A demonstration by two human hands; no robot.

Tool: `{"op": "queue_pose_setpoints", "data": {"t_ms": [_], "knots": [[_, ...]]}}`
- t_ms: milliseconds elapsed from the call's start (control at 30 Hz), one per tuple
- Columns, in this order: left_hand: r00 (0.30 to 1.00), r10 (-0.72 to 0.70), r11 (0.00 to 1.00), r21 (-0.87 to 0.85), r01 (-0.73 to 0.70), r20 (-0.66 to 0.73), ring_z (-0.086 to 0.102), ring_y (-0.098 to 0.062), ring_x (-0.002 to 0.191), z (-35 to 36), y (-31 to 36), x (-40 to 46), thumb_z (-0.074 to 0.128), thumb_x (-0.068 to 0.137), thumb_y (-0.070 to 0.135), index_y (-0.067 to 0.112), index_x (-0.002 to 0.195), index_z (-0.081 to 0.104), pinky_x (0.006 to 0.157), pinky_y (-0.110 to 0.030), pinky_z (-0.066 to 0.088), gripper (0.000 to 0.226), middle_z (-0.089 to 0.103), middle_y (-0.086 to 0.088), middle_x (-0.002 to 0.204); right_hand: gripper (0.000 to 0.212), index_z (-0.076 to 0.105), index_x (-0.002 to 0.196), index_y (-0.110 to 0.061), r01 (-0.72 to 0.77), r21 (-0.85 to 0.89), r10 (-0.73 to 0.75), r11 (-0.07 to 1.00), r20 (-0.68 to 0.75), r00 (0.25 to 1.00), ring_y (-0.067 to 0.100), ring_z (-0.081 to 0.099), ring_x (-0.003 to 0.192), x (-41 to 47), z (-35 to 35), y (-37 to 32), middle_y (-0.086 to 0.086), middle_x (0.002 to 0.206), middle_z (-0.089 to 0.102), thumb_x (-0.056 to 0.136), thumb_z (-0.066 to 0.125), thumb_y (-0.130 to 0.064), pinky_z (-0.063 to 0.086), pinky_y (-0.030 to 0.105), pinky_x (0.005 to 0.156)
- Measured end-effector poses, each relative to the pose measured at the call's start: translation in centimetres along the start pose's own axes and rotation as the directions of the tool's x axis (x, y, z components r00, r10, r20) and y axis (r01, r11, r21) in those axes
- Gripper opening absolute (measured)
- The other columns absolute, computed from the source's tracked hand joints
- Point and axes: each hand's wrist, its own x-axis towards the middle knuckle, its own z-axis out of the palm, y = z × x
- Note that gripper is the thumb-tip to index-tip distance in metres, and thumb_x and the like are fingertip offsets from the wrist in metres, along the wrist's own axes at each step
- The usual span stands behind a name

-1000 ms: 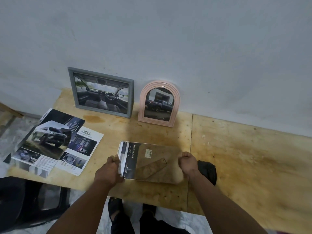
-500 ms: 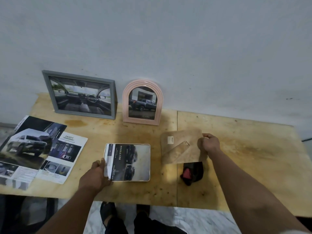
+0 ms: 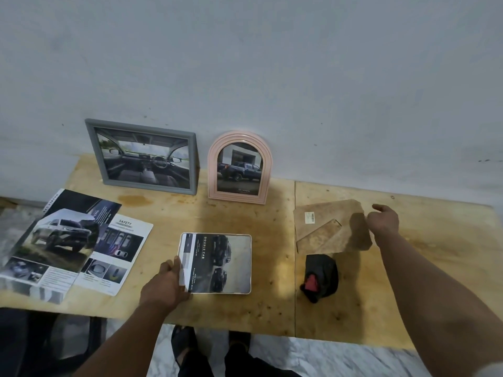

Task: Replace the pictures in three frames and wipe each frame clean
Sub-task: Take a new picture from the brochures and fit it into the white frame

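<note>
Left grip (image 3: 166, 284) pinches white frame's (image 3: 215, 263) left edge; right grip (image 3: 382, 223) loose beside backing board (image 3: 329, 229).

Left hand (image 3: 166, 284) covering the near left corner of the white frame (image 3: 215, 263); fingertips tucked under its edge, out of sight. Right hand (image 3: 382, 223) blurred, contact with the brown backing board (image 3: 330, 229) impossible to judge. Small print on the brochure (image 3: 68, 240) unreadable. Black cloth (image 3: 321, 277) bunched, red part unidentifiable. Surface (image 3: 272, 308) cut off rightward.
</note>
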Motion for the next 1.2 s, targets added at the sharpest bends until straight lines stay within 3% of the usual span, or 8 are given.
{"op": "queue_pose_setpoints", "data": {"t_ms": [67,233,367,467,633,733,867,1200], "knots": [[1.000,0.004,1.000,-0.010,-0.004,0.008,0.057,-0.024,0.127,0.0,-0.1,0.0,0.076,0.079,0.061,0.021,0.162,0.007,0.096,-0.037,0.057,0.116,0.033,-0.005,0.153,0.047,0.059,0.137,-0.010,0.024,-0.028,-0.025,0.999,-0.038,0.999,0.027,0.058,0.071,-0.3,0.1,-0.1,0.010,0.090,0.064,0.093,0.047,0.000,0.049,0.040,0.074],[1.000,-0.009,0.999,-0.042,0.009,0.005,0.057,-0.026,0.129,-0.2,-0.1,0.0,0.074,0.076,0.070,0.022,0.163,0.006,0.094,-0.036,0.056,0.121,0.028,-0.005,0.158,0.034,0.061,0.133,-0.015,0.264,-0.123,-0.262,0.957,0.030,0.965,0.034,0.067,0.105,-4.0,3.9,0.3,0.012,0.126,0.067,0.101,0.052,-0.013,0.057,0.045,0.089],[1.000,-0.018,0.999,-0.038,0.018,0.002,0.055,-0.025,0.131,0.0,0.0,-0.1,0.073,0.078,0.070,0.022,0.163,0.006,0.098,-0.037,0.055,0.119,0.027,-0.004,0.159,0.025,0.067,0.125,-0.023,0.510,-0.120,-0.470,0.852,0.252,0.846,0.014,0.065,0.097,-10.3,9.0,0.7,0.001,0.121,0.067,0.104,0.055,-0.029,0.059,0.036,0.085],[1.000,-0.023,0.999,-0.024,0.023,0.002,0.055,-0.025,0.131,0.0,-0.1,0.0,0.072,0.078,0.071,0.021,0.163,0.006,0.098,-0.037,0.055,0.119,0.027,-0.004,0.159,0.032,0.062,0.133,-0.030,0.587,-0.170,-0.442,0.791,0.504,0.742,0.009,0.064,0.101,-14.3,12.7,1.6,-0.006,0.128,0.061,0.102,0.055,-0.028,0.062,0.036,0.084],[1.000,-0.028,1.000,-0.015,0.028,-0.009,0.056,-0.025,0.130,0.1,0.0,0.1,0.072,0.077,0.071,0.022,0.163,0.007,0.097,-0.037,0.055,0.119,0.028,-0.004,0.158,0.062,0.037,0.154,-0.027,0.791,-0.342,-0.301,0.508,0.789,0.535,0.027,0.048,0.133,-18.9,17.5,2.2,0.001,0.146,0.042,0.098,0.058,-0.044,0.049,0.042,0.103],[0.999,-0.032,0.999,-0.015,0.032,-0.006,0.057,-0.023,0.126,0.0,-0.1,0.1,0.072,0.078,0.070,0.022,0.163,0.006,0.095,-0.036,0.056,0.118,0.029,-0.004,0.155,0.086,0.025,0.159,-0.026,0.796,-0.426,-0.254,0.430,0.789,0.559,0.030,0.037,0.139,-20.2,18.9,2.7,0.006,0.153,0.033,0.090,0.057,-0.066,0.047,0.045,0.105],[0.999,-0.036,0.999,-0.033,0.036,-0.001,0.057,-0.024,0.126,-0.1,0.1,0.0,0.072,0.078,0.069,0.022,0.163,0.005,0.096,-0.038,0.056,0.118,0.029,-0.005,0.154,0.102,0.016,0.161,-0.021,0.780,-0.506,-0.226,0.368,0.765,0.603,0.031,0.034,0.140,-20.6,19.8,3.2,0.010,0.156,0.029,0.085,0.058,-0.074,0.047,0.045,0.104],[0.999,-0.046,0.997,-0.067,0.046,-0.008,0.057,-0.023,0.124,-0.1,0.2,-0.2,0.077,0.076,0.065,0.022,0.160,0.013,0.097,-0.039,0.056,0.114,0.036,-0.002,0.146,0.101,0.008,0.162,-0.018,0.741,-0.599,-0.284,0.304,0.685,0.671,0.031,0.036,0.135,-22.1,21.2,4.1,0.013,0.149,0.030,0.089,0.051,-0.073,0.044,0.043,0.105]]}}
